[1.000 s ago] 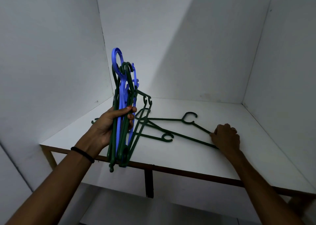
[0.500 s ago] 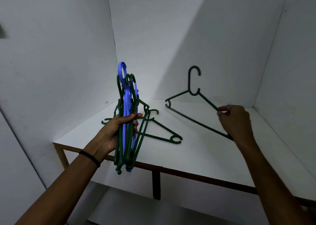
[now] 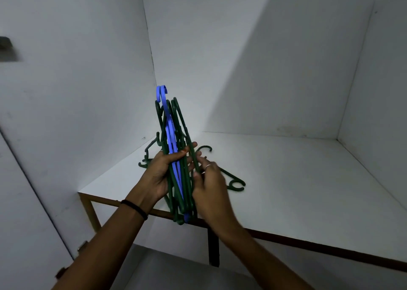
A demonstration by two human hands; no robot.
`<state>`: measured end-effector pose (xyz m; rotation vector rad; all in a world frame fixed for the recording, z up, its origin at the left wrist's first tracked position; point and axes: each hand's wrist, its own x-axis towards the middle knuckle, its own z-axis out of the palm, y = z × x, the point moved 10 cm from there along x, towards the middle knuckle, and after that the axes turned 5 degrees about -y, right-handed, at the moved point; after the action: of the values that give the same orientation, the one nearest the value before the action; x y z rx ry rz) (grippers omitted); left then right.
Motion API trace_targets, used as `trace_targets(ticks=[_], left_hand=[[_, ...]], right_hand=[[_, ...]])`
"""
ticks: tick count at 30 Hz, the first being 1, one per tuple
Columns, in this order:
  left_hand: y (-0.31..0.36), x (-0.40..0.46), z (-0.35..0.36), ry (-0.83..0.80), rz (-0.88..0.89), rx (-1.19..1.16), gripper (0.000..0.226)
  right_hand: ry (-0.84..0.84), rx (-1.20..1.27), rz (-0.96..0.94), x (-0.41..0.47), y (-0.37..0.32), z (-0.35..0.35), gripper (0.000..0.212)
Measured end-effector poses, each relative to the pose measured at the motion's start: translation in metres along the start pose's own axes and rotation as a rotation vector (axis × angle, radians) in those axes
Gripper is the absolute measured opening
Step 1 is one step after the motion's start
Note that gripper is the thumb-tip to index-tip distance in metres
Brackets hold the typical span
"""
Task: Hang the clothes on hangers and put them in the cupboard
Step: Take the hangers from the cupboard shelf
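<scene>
Head view: hangers are being gathered, the bundle (image 3: 176, 171) clamped by the left hand (image 3: 159, 175), one green hanger (image 3: 193, 157) pinched beside it by the right hand (image 3: 208, 184); loose hangers (image 3: 235, 185) beyond the right hand must probably be collected next.

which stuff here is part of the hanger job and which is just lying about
Part of the job:
- hanger bundle, gripped by the left hand
- green hanger the right hand pinches against the bundle
- loose hangers on the shelf

Just there:
- wristband
- ring
- door hinge
</scene>
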<state>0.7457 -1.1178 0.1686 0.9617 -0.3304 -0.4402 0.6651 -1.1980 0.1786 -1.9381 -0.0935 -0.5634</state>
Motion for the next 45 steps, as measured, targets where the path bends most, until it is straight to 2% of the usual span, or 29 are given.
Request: trace_targets(ticks=[6, 10, 12, 15, 19, 21, 25, 27, 30, 32, 33, 35, 37, 39, 42, 45], left_hand=[[0.019, -0.004, -0.026, 0.09, 0.037, 0.039, 0.037], [0.029, -0.007, -0.043, 0.135, 0.06, 0.069, 0.036], [0.033, -0.007, -0.051, 0.136, 0.062, 0.06, 0.037], [0.037, -0.008, -0.059, 0.102, 0.035, 0.006, 0.039], [0.042, -0.015, -0.062, 0.035, -0.015, -0.043, 0.042], [0.046, -0.017, -0.066, 0.018, -0.021, -0.04, 0.04], [0.052, -0.018, -0.074, 0.001, -0.033, -0.055, 0.039], [0.054, -0.018, -0.077, -0.006, -0.044, -0.068, 0.036], [0.058, -0.02, -0.08, -0.031, -0.072, -0.064, 0.032], [0.062, -0.021, -0.083, -0.062, -0.085, -0.063, 0.057], [0.063, -0.022, -0.086, -0.075, -0.092, -0.058, 0.072], [0.065, -0.024, -0.088, -0.096, -0.097, -0.052, 0.082], [0.067, -0.025, -0.091, -0.103, -0.099, -0.061, 0.067], [0.068, -0.026, -0.093, -0.091, -0.089, -0.063, 0.046], [0.064, -0.028, -0.093, -0.11, -0.109, -0.052, 0.042], [0.053, -0.028, -0.095, -0.108, -0.137, -0.027, 0.041]], right_hand=[[-0.066, -0.045, -0.087, 0.006, -0.006, 0.039, 0.042], [-0.19, -0.044, -0.16, 0.011, -0.011, 0.048, 0.038], [-0.194, -0.089, -0.146, 0.023, -0.003, 0.042, 0.04], [-0.128, -0.368, -0.011, 0.056, 0.037, 0.021, 0.046], [-0.139, -0.867, 0.301, 0.084, 0.113, -0.016, 0.044], [-0.163, -0.925, 0.391, 0.086, 0.138, -0.027, 0.04], [-0.131, -0.988, 0.387, 0.093, 0.144, -0.037, 0.02], [-0.103, -0.935, 0.405, 0.095, 0.143, -0.043, 0.004], [-0.044, -0.819, 0.471, 0.095, 0.142, -0.059, 0.014], [0.003, -0.751, 0.511, 0.094, 0.141, -0.073, 0.004], [0.04, -0.72, 0.519, 0.095, 0.139, -0.081, 0.01], [0.123, -0.659, 0.514, 0.094, 0.129, -0.097, 0.021], [0.166, -0.586, 0.467, 0.096, 0.112, -0.105, 0.022], [0.133, -0.499, 0.444, 0.095, 0.093, -0.098, 0.019], [0.073, -0.352, 0.433, 0.084, 0.065, -0.063, 0.018], [0.12, -0.187, 0.384, 0.063, 0.039, -0.02, 0.015]])
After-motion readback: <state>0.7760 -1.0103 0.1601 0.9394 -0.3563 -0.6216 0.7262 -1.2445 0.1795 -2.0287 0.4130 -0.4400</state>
